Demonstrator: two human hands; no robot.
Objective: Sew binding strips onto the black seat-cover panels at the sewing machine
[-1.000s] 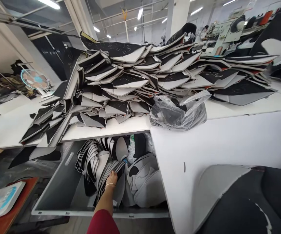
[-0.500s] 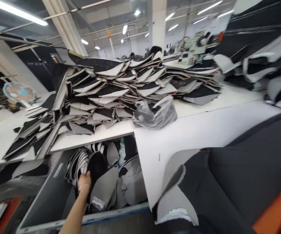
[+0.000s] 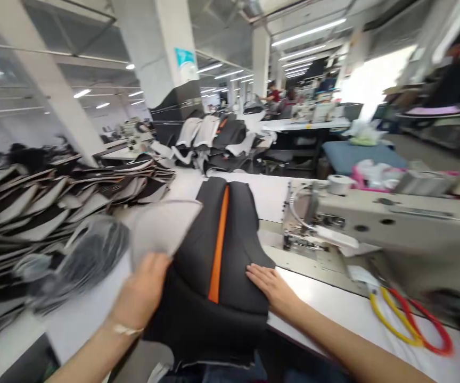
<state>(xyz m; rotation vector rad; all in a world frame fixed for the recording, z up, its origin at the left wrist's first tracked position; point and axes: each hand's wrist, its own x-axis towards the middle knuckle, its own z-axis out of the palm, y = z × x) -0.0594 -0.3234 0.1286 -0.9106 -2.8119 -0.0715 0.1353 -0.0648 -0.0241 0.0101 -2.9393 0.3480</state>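
My left hand (image 3: 142,290) grips a grey fabric panel (image 3: 162,226) by its lower edge and holds it up over the table. A black cover with an orange stripe (image 3: 214,266) lies on the white table (image 3: 334,314) and hangs over its near edge. On the right edge of that cover rests my right hand (image 3: 268,282), flat, fingers stretched out. An industrial sewing machine (image 3: 374,223) stands just right of the cover.
A big heap of black and grey cut panels (image 3: 46,207) fills the table at left, with a clear plastic bag (image 3: 90,252) in front of it. Red and yellow loops (image 3: 409,324) lie at right. Other workstations and people are far behind.
My view swung from the bin under the table to the sewing table. My left hand came up out of the bin with a grey panel. My right hand now shows on the black cover.
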